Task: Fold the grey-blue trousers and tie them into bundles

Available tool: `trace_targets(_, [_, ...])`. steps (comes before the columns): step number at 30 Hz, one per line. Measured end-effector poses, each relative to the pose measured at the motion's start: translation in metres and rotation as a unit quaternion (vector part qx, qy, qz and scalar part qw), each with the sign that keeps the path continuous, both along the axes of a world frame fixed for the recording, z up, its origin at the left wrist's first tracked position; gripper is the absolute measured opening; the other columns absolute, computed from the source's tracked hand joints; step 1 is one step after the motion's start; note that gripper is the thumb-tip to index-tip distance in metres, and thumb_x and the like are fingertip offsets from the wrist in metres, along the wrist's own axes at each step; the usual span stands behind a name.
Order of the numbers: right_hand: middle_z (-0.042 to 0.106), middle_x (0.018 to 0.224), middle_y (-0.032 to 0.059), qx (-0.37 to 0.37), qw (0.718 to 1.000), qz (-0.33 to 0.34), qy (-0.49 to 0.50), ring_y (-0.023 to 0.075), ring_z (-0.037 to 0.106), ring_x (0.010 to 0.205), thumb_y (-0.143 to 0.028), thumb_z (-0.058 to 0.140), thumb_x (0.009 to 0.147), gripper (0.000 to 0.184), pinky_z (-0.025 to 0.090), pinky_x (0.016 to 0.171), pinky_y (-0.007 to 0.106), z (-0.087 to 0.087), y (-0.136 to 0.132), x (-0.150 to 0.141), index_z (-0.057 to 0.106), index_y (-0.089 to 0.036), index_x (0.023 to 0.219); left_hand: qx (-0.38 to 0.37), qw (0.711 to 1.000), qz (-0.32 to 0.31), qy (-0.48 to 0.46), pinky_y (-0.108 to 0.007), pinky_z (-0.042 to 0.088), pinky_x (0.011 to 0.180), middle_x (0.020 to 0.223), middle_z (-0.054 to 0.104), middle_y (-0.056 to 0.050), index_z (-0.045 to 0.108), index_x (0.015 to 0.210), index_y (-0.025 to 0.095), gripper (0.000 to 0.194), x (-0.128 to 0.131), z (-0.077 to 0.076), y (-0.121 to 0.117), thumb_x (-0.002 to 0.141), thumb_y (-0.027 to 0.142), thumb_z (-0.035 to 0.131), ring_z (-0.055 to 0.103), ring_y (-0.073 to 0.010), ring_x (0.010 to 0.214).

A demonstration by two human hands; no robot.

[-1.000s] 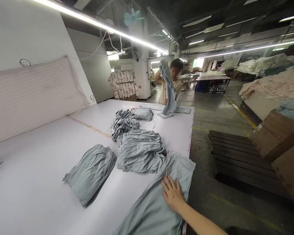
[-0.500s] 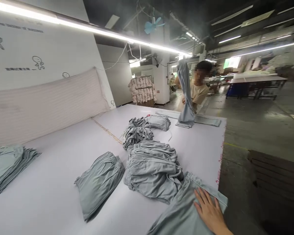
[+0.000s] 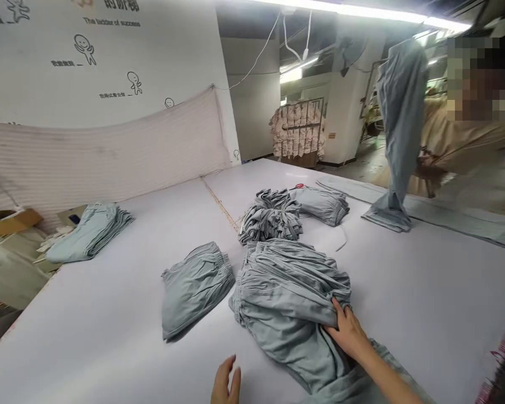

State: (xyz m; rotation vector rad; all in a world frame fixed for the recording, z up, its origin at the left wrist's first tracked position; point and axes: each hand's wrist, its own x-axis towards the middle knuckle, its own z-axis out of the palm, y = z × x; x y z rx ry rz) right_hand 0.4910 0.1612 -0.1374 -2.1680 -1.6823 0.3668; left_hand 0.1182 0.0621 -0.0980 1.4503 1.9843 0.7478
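A large stack of grey-green elastic-waist trousers [image 3: 281,292] lies in the middle of the white table. My right hand [image 3: 347,331] grips the stack's right edge, the fingers on top of the cloth and the thumb partly hidden in the folds. Under my right forearm lies another spread-out trouser piece [image 3: 391,359], partly out of the picture. Low in the view, my left hand [image 3: 226,381] is empty, thumb and fingers apart, over the bare tabletop. To the left of the stack rests a folded pair of trousers [image 3: 196,292].
Behind the stack are a tied bundle [image 3: 271,216], another folded pile [image 3: 322,205] and red-handled scissors [image 3: 299,186]. A folded stack [image 3: 92,233] sits at the table's left edge. Across the table [image 3: 122,303], a co-worker [image 3: 467,134] holds up a trouser length [image 3: 402,112].
The view has turned right and come closer to the co-worker. My right hand went from lying flat on the front trousers to gripping the stack's edge. My left hand has entered from below.
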Motion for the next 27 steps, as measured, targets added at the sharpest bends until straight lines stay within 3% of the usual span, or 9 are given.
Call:
trace_targets(2, [0.049,0.128,0.0200,-0.003,1.000,-0.004,-0.012,0.0350,0.051,0.120,-0.046,0.044,0.081,0.075,0.043,0.097,0.045,-0.006,0.011,0.000,0.026,-0.013,0.146,-0.032,0.993,0.016,-0.111,-0.041,0.042,0.106,0.143,0.046,-0.018,0.047,0.131,0.009,0.058,0.006,0.014,0.042,0.083,0.044,0.042,0.046,-0.0281,0.130])
trace_targets(6, [0.051,0.118,0.0154,0.007,0.999,0.021,-0.024,0.0311,0.056,0.110,-0.034,0.042,0.083,0.066,0.044,0.095,0.041,-0.012,0.032,0.020,0.030,-0.016,0.145,-0.003,0.993,0.004,-0.116,-0.041,0.026,0.115,0.149,0.034,-0.026,0.037,0.135,0.000,0.083,0.015,0.037,0.115,0.066,0.037,0.065,0.032,-0.0312,0.139])
trace_targets(9, [0.053,0.116,0.0127,0.010,1.000,0.022,-0.018,0.0295,0.057,0.106,-0.032,0.044,0.083,0.062,0.043,0.095,0.041,-0.007,0.054,0.036,0.034,-0.020,0.143,0.024,0.993,-0.025,-0.112,-0.038,0.031,0.112,0.144,0.043,-0.022,0.040,0.134,0.007,0.083,0.033,0.040,0.154,0.061,0.034,0.071,0.039,-0.0284,0.135])
trace_targets(12, [0.053,0.117,0.0114,0.012,1.000,0.018,-0.010,0.0287,0.056,0.108,-0.030,0.045,0.083,0.061,0.043,0.094,0.041,0.004,0.077,0.045,0.037,-0.023,0.142,0.031,0.995,-0.025,-0.092,-0.042,0.038,0.104,0.127,0.058,-0.021,0.050,0.121,0.010,0.073,0.053,0.036,0.176,0.056,0.033,0.074,0.049,-0.0323,0.124])
trace_targets(15, [0.050,0.125,0.0126,0.012,1.000,0.010,0.006,0.0287,0.053,0.114,-0.028,0.047,0.081,0.061,0.042,0.095,0.041,0.014,0.091,0.049,0.038,-0.023,0.141,0.034,0.997,-0.020,-0.072,-0.044,0.041,0.096,0.116,0.060,-0.021,0.052,0.108,0.011,0.063,0.063,0.035,0.181,0.055,0.038,0.073,0.053,-0.0345,0.115])
trace_targets(18, [0.042,0.135,0.0156,0.049,0.997,-0.050,0.028,0.0320,0.048,0.120,-0.032,0.049,0.078,0.064,0.042,0.096,0.044,0.013,0.085,0.045,0.037,-0.020,0.140,0.045,0.997,-0.020,-0.066,-0.043,0.042,0.090,0.109,0.060,-0.017,0.049,0.102,0.014,0.055,0.062,0.038,0.171,0.059,0.043,0.070,0.055,-0.0326,0.107])
trace_targets(21, [0.043,0.132,0.0194,0.133,0.984,-0.109,0.054,0.0345,0.047,0.119,-0.042,0.046,0.079,0.061,0.042,0.096,0.047,-0.003,0.062,0.035,0.042,-0.014,0.133,0.063,0.996,-0.016,-0.066,-0.041,0.043,0.086,0.101,0.060,-0.012,0.048,0.097,0.017,0.042,0.056,0.043,0.154,0.066,0.041,0.062,0.056,-0.0292,0.100])
trace_targets(24, [0.051,0.119,0.0191,0.198,0.971,-0.106,0.078,0.0338,0.049,0.113,-0.047,0.041,0.079,0.053,0.042,0.097,0.047,-0.022,0.043,0.033,0.049,-0.014,0.120,0.067,0.995,-0.021,-0.078,-0.037,0.045,0.080,0.089,0.062,-0.007,0.049,0.088,0.020,0.023,0.050,0.044,0.138,0.070,0.031,0.056,0.058,-0.0240,0.087])
trace_targets(27, [0.055,0.108,0.0189,0.173,0.976,-0.102,0.081,0.0333,0.052,0.108,-0.046,0.042,0.077,0.053,0.043,0.094,0.046,-0.026,0.043,0.040,0.051,-0.011,0.116,0.044,0.992,-0.029,-0.112,-0.034,0.046,0.075,0.083,0.066,-0.004,0.053,0.086,0.021,0.020,0.045,0.045,0.134,0.067,0.025,0.059,0.060,-0.0220,0.080])
